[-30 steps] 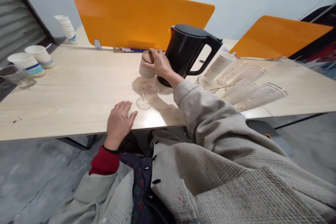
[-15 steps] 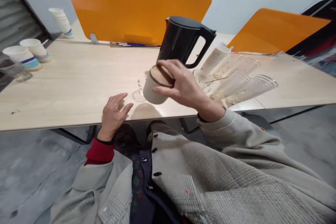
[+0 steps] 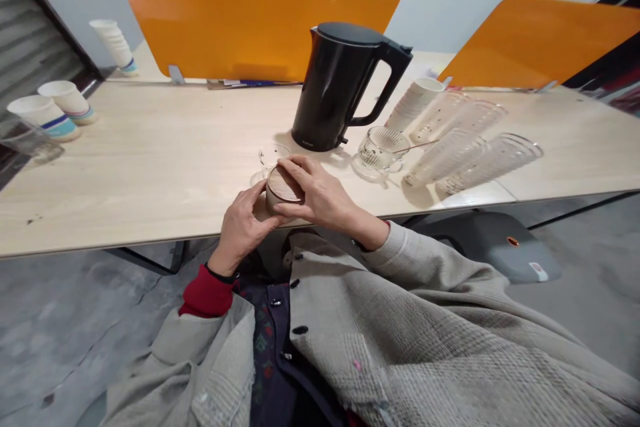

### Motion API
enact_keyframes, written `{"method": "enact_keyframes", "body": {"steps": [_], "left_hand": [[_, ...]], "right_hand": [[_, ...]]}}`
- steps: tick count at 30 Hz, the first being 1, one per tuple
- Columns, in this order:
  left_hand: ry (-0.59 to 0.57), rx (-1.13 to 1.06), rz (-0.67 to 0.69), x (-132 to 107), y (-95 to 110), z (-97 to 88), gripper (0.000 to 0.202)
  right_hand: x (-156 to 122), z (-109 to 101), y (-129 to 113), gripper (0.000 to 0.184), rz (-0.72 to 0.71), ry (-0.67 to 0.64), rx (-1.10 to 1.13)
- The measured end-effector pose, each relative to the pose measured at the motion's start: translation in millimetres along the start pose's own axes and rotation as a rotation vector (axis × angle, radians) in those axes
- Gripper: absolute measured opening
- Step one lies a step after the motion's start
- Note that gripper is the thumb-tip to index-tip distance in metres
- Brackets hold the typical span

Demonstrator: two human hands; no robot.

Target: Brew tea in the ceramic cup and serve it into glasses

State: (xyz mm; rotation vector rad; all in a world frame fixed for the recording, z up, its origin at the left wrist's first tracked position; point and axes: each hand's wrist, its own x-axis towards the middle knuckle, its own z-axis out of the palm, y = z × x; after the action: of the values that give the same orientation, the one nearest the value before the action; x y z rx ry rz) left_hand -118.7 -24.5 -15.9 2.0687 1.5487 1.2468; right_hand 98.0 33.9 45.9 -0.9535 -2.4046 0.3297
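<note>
A pale canister (image 3: 273, 202) with a round wooden lid (image 3: 285, 184) stands at the table's front edge, between both hands. My left hand (image 3: 245, 223) curves around its left side, thumb toward the front. From the right, my right hand (image 3: 320, 193) grips it near the top, fingers over the lid's far rim and thumb on the near side. Just behind the canister is a clear glass piece (image 3: 270, 155), partly hidden. A black electric kettle (image 3: 333, 93) stands beyond, and a ribbed glass cup (image 3: 380, 152) with a thin stick in it is to the right.
Stacked clear cups (image 3: 487, 163) lean right of the glass cup, beside a stack of paper cups (image 3: 415, 103). More paper cups (image 3: 43, 119) and a clear cup (image 3: 33, 141) are at the far left. Orange dividers (image 3: 240, 13) line the table's back.
My right hand has brought the canister down and toward me, from tilted in the air to upright. My left hand has moved right and closed around its side.
</note>
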Motion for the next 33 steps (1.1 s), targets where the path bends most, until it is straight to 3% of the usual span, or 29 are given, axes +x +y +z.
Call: {"method": "enact_keyframes", "body": {"steps": [6,17,28,33], "left_hand": [[-0.022,0.030,-0.072,9.1,11.1,10.4,0.092],[-0.038,0.139,-0.119,9.9,13.3,9.5,0.091],[-0.023,0.095,-0.194,11.6,20.6,7.4,0.087],[-0.022,0.085,-0.202,12.6,23.2,5.4,0.087]], "right_hand": [[1.9,10.2,-3.0,0.087,0.007,0.081,-0.008],[1.3,21.7,-3.0,0.081,0.036,0.148,0.079],[7.5,13.5,-3.5,0.071,0.088,0.171,0.251],[9.0,6.8,0.8,0.068,0.106,0.273,0.339]]}}
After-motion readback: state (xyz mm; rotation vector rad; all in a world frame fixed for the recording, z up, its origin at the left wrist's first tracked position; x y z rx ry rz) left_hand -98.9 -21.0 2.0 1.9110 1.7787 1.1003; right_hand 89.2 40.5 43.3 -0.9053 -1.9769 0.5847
